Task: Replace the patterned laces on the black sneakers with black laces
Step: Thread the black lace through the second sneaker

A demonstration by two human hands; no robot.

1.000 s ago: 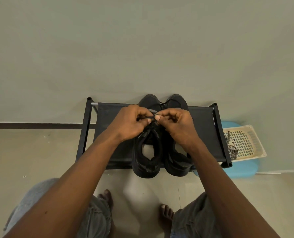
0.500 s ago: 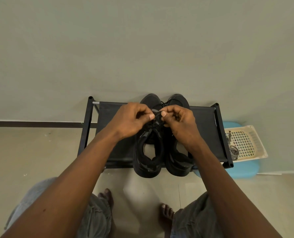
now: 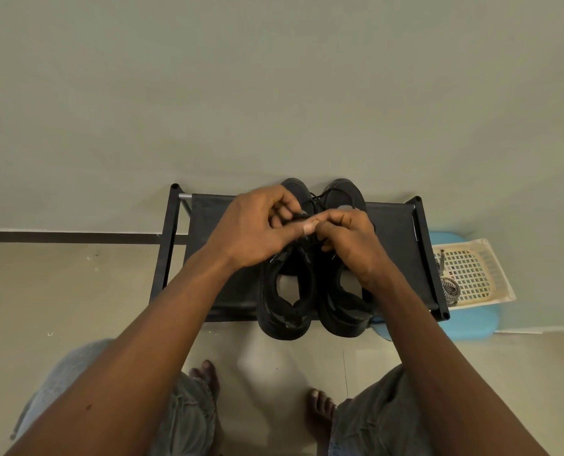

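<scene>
Two black sneakers stand side by side on a low black rack, toes toward the wall: the left sneaker and the right sneaker. My left hand and my right hand meet above the left sneaker's tongue, both pinching a black lace between thumb and fingers. More black lace loops between the two toes. The lacing under my hands is hidden. Patterned black-and-white laces lie in a cream basket to the right.
The cream perforated basket rests on a light blue stool right of the rack. The wall stands directly behind the rack. My bare feet and knees are on the tiled floor in front.
Both hands have shifted slightly away from me, toward the toes, and stay together on the lace; the left thumb now lies across toward the right hand's fingers.
</scene>
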